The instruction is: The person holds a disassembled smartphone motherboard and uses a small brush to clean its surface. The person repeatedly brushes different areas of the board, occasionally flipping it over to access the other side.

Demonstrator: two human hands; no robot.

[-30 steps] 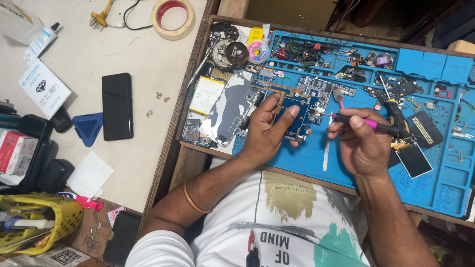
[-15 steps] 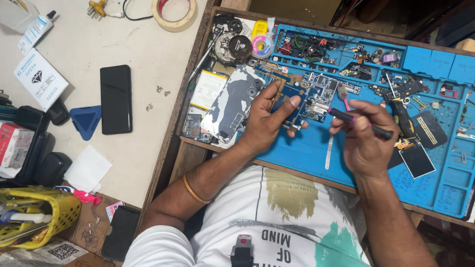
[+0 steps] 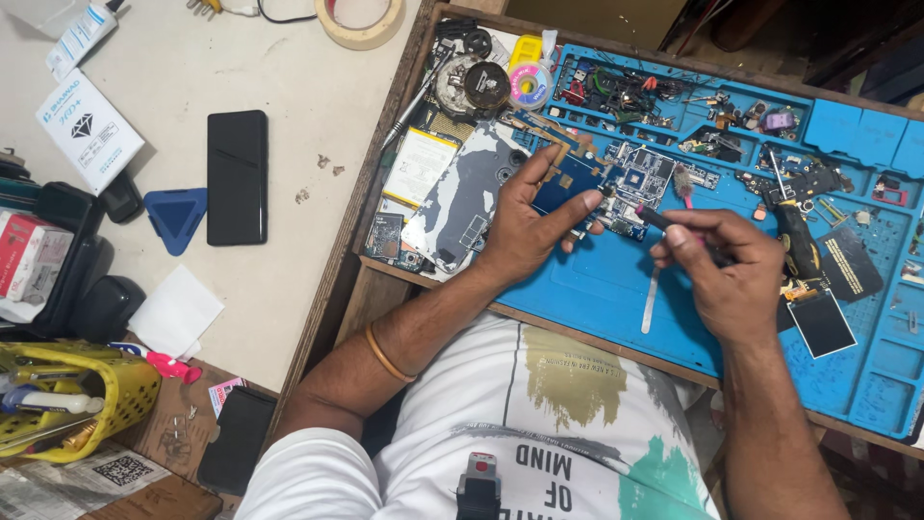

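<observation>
While the left hand [image 3: 525,226] stays curled over the near left end of the blue circuit board [image 3: 602,188], pinching it between thumb and fingers on the blue work mat [image 3: 616,289], the right hand [image 3: 731,274] has drawn in closer than it was a second ago. Its fingers are pressed together around a thin dark tool [image 3: 664,220] with a pink tip, and that tip now sits just at the near edge of the board instead of hanging off to the right. Judging from this, the work has gone from approach to contact on the board itself, with the left hand steadying it.

A flat metal spudger [image 3: 650,300] lies on the mat between the two hands, untouched. Just left of the board rests a grey patterned back cover [image 3: 462,207], and beside that a pale battery [image 3: 416,166]. Far along the mat, small compartments hold screws and loose parts; a black-handled screwdriver [image 3: 797,241] lies to the right, near two dark cards.

Left of the mat, the pale table [image 3: 279,77] carries a black phone [image 3: 237,176], a blue triangular pick [image 3: 178,217], a roll of tape [image 3: 361,21] at the far edge and a white booklet [image 3: 89,128]. A yellow basket [image 3: 91,400] with pens sits at the near left. Little of the room shows beyond the table.
</observation>
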